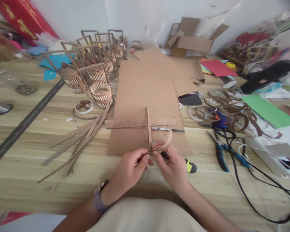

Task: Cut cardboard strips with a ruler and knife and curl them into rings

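Between my two hands is a thin cardboard strip (148,127); one length stands up and away from me, and a curled part bends round by the right hand. My left hand (135,164) pinches it near its lower end, with a watch on that wrist. My right hand (172,164) is closed on the curled part, fingertips almost meeting the left ones. Under the right hand lies a tool with a black and yellow-green handle (190,166), partly hidden. Just beyond are a flat cardboard strip (128,122) and a pen (160,128), both on cardboard sheets (145,93).
Small lidded baskets with tall handles (103,91) stand at the back left. Loose corrugated strips (74,145) lie to the left, near a ring of brown beads (84,105). Pliers (221,153), a black cable (239,180), and cardboard rings (236,120) crowd the right.
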A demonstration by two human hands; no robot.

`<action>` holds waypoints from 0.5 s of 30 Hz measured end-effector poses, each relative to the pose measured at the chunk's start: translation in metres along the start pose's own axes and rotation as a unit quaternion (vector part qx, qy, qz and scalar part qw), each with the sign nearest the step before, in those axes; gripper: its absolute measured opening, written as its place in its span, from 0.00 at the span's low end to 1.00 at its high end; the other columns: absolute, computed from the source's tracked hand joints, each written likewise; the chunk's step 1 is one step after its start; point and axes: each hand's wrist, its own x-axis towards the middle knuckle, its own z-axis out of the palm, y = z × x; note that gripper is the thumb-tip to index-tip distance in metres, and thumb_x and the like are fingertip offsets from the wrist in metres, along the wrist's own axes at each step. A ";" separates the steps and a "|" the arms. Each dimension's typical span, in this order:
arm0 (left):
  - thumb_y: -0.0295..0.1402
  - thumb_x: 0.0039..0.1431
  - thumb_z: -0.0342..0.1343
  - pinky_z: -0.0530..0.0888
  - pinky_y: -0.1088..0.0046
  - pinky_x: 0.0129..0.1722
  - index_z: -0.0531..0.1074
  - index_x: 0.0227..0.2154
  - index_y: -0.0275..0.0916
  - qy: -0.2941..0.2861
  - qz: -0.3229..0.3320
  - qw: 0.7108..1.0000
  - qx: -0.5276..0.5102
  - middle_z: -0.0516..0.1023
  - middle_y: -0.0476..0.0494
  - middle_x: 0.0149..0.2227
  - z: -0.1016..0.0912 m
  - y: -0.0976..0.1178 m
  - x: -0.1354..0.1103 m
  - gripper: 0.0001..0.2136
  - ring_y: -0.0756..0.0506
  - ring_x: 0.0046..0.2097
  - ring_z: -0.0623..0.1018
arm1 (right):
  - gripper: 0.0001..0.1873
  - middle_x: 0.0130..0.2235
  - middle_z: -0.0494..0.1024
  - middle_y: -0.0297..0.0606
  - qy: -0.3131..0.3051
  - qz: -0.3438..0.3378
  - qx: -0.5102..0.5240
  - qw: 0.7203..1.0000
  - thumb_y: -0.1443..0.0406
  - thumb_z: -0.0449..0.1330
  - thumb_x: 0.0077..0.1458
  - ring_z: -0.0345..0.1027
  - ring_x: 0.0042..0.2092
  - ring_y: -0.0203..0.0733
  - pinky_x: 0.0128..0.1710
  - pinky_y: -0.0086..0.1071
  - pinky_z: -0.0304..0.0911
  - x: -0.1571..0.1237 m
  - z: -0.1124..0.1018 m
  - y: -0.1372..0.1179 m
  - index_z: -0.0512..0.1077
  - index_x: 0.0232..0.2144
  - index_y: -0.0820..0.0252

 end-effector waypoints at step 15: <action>0.38 0.66 0.48 0.70 0.80 0.27 0.74 0.33 0.36 0.016 0.017 1.000 0.021 0.75 0.50 0.22 -0.002 0.002 0.001 0.13 0.51 0.25 0.75 | 0.08 0.37 0.82 0.36 0.032 -0.153 -0.050 0.986 0.72 0.59 0.60 0.75 0.43 0.42 0.43 0.39 0.64 -0.003 0.003 0.006 0.71 0.39 0.55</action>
